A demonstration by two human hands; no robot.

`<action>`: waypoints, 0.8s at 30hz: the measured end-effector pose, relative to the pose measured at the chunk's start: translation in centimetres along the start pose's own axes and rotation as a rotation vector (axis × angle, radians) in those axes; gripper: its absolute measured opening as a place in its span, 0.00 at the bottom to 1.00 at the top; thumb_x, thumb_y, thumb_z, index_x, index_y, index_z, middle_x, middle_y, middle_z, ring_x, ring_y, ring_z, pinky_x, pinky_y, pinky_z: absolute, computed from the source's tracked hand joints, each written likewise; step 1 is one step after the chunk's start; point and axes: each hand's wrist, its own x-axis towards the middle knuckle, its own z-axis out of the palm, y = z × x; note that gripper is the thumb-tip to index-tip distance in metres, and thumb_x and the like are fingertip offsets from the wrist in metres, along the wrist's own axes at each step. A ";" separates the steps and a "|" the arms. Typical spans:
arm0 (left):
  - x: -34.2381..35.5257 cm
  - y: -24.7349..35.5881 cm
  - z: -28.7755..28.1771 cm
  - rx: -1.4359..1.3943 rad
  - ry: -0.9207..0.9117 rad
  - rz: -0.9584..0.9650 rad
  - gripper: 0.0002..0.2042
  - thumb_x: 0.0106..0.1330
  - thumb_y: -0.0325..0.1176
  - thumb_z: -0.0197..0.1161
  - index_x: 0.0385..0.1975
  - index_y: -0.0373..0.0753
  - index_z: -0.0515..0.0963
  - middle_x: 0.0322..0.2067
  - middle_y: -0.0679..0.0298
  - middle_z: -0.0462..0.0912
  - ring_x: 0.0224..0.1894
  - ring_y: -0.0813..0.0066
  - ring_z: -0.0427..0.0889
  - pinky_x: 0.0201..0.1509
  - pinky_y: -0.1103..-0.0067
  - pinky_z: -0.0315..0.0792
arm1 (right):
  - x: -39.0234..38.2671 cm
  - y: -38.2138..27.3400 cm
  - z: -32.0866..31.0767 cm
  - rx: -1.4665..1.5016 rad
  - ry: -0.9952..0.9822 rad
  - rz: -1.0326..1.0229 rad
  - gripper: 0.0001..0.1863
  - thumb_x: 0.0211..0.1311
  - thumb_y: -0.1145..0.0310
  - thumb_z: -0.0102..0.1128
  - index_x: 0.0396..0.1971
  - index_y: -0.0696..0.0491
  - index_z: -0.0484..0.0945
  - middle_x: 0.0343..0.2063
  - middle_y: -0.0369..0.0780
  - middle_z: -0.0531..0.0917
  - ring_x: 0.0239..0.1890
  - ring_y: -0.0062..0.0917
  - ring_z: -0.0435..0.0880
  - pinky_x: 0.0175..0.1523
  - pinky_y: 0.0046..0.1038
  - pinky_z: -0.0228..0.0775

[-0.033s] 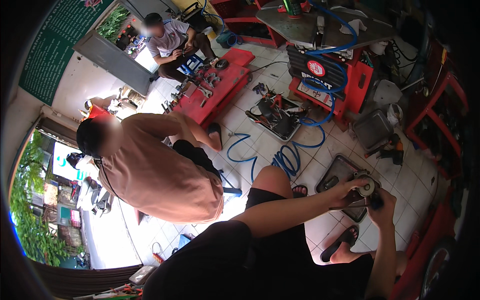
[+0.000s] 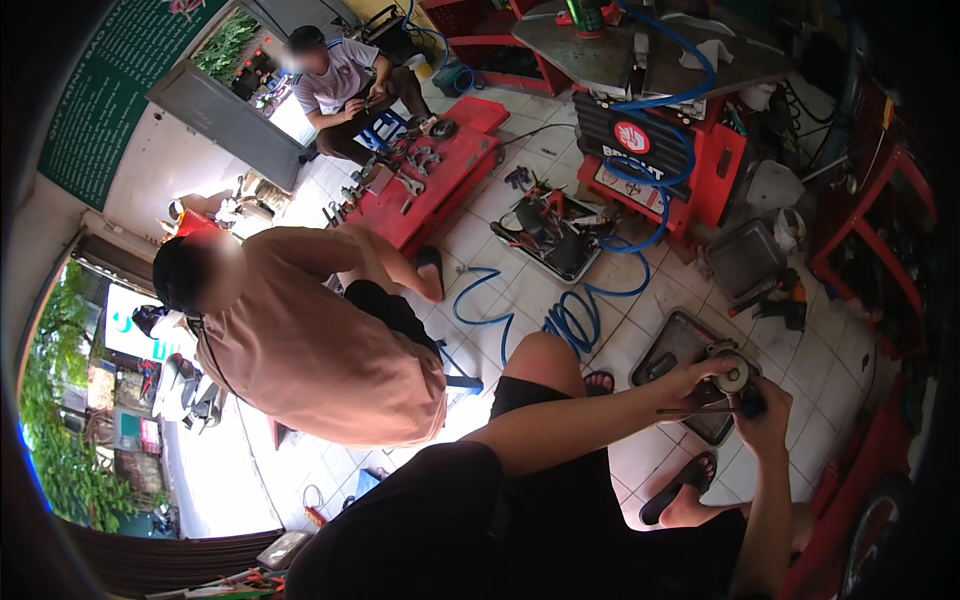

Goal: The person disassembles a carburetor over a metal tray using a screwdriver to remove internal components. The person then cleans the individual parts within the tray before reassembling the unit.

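My left hand (image 2: 694,382) is closed around a round metal part (image 2: 735,374) with a pale disc-shaped face. Just beside it, my right hand (image 2: 766,420) grips what looks like a screwdriver by its dark handle (image 2: 752,402). The thin shaft (image 2: 695,411) points left, passing below my left hand. Both hands are close together above a dark rectangular tray (image 2: 668,328) on the floor. A dark piece (image 2: 658,366) lies in that tray, and my hands hide part of its contents.
A second tray (image 2: 745,262) and a cordless drill (image 2: 788,306) lie beyond my hands. Blue coiled air hose (image 2: 573,322) runs near a tool-filled tray (image 2: 560,272). One person in brown (image 2: 330,340) sits at my left; another (image 2: 345,85) sits behind a red bench (image 2: 450,190) bearing metal parts.
The screwdriver's shaft has tilted very slightly and lies more level. Both hands stay in about the same place.
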 end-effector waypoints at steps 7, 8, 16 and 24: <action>0.6 -0.6 -0.7 0.035 -0.051 0.039 0.22 0.59 0.37 0.68 0.50 0.37 0.71 0.45 0.62 0.78 0.49 0.69 0.78 0.56 0.71 0.71 | -0.1 0.4 0.1 -0.030 0.002 -0.037 0.15 0.42 0.73 0.72 0.31 0.57 0.78 0.22 0.46 0.80 0.23 0.41 0.81 0.29 0.32 0.72; 0.6 -0.6 -0.7 0.005 -0.061 0.008 0.22 0.59 0.37 0.68 0.50 0.37 0.71 0.45 0.62 0.78 0.49 0.69 0.78 0.56 0.71 0.71 | -0.1 0.4 0.1 -0.016 -0.002 -0.005 0.15 0.41 0.73 0.72 0.31 0.57 0.78 0.22 0.46 0.80 0.23 0.40 0.81 0.29 0.32 0.72; 0.2 -0.1 -0.2 0.024 -0.008 0.002 0.20 0.59 0.37 0.67 0.49 0.38 0.72 0.43 0.64 0.79 0.46 0.71 0.78 0.56 0.72 0.71 | -0.1 0.5 0.2 0.004 -0.004 0.014 0.14 0.39 0.73 0.72 0.29 0.56 0.78 0.21 0.45 0.80 0.23 0.39 0.82 0.29 0.34 0.72; -0.1 -1.2 -0.1 0.084 -0.011 0.029 0.18 0.62 0.39 0.65 0.48 0.38 0.73 0.43 0.64 0.79 0.46 0.71 0.78 0.53 0.72 0.71 | -0.6 0.5 0.1 -0.060 0.021 -0.033 0.13 0.39 0.73 0.71 0.28 0.55 0.77 0.20 0.44 0.79 0.23 0.40 0.81 0.29 0.34 0.72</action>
